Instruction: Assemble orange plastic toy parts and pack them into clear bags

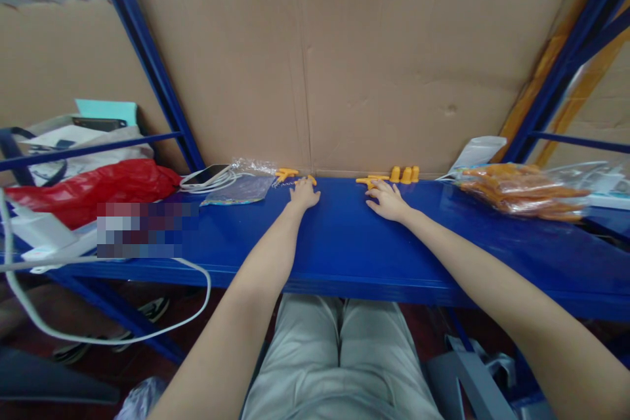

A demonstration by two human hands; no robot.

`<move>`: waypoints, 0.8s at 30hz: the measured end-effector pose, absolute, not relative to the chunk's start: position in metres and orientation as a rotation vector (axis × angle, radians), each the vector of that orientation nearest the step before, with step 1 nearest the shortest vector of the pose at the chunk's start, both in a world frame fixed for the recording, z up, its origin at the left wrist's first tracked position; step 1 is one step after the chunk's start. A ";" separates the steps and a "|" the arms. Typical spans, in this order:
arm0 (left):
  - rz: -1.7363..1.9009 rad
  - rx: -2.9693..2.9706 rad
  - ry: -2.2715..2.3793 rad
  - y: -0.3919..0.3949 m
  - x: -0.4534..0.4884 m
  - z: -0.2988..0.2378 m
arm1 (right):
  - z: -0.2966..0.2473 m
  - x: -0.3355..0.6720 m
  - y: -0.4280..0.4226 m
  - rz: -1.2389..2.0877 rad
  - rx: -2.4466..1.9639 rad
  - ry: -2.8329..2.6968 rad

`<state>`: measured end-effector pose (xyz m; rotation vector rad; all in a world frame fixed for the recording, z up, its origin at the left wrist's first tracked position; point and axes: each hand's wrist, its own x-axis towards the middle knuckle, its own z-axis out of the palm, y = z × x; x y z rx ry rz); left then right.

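My left hand [304,195] rests at the back of the blue shelf, fingers spread and their tips touching a small yellow piece [312,180]. Just left of it lies a yellow T-shaped handle [286,173], and a thin, dark twisted rod [284,184] shows beside my fingers. Over on the right, my right hand [388,201] has its thumb apart and its fingertips on yellow T-shaped pieces [365,181], partly covering them. Three yellow caps [406,175] stand in a row behind that hand, near the cardboard.
A cardboard wall [394,72] closes off the back of the blue shelf [339,243]. Clear plastic bags with orange pieces [526,190] lie right. On the left are a flat plastic bag [241,189], a phone [209,174], white cables [216,178] and a red bag [103,187].
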<state>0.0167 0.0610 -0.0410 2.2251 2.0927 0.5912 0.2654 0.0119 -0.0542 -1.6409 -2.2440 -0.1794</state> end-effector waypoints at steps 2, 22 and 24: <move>0.604 2.038 2.239 0.063 0.006 -0.041 | -0.054 0.265 0.012 -0.194 -1.616 -2.258; 0.745 2.037 2.319 0.063 0.000 -0.038 | -0.049 0.262 0.006 -0.152 -1.596 -2.298; 0.644 2.161 2.247 0.062 0.005 -0.035 | -0.047 0.261 0.005 -0.131 -1.622 -2.294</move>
